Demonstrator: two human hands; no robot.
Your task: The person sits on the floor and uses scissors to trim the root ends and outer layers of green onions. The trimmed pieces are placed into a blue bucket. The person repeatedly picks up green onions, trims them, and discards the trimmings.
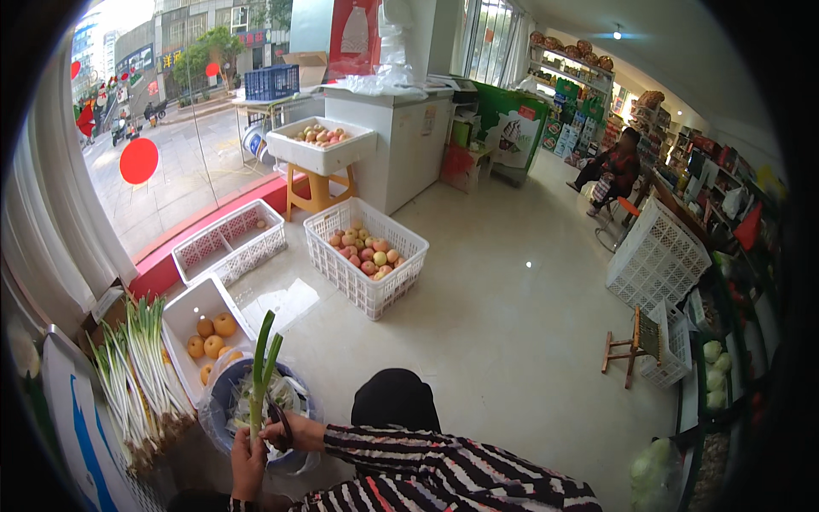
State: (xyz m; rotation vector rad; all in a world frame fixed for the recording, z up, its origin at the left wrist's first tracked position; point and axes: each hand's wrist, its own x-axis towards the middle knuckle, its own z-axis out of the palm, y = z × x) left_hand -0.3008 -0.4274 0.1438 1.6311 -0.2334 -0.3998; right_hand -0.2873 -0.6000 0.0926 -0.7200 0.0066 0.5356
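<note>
My left hand [247,466] grips a thick green onion [257,390] by its lower end, and its cut green leaves point up. Close against the stalk, my right hand [302,432] holds what look like dark-handled scissors [287,427]; their blades are mostly hidden. Both hands are over a blue bin [221,392] lined with a clear plastic bag. Pale peelings and leaf scraps [289,392] lie inside it. To the left, bundles of long green onions [137,377] lie with their roots towards me.
A white foam box [177,315] with round yellow-brown fruit adjoins the bin. Beyond stand a white crate [345,276] of apples, a divided crate [256,255] and a stool [318,189] bearing another apple box. A folding stool [636,349] stands right; a person [617,168] sits farther back.
</note>
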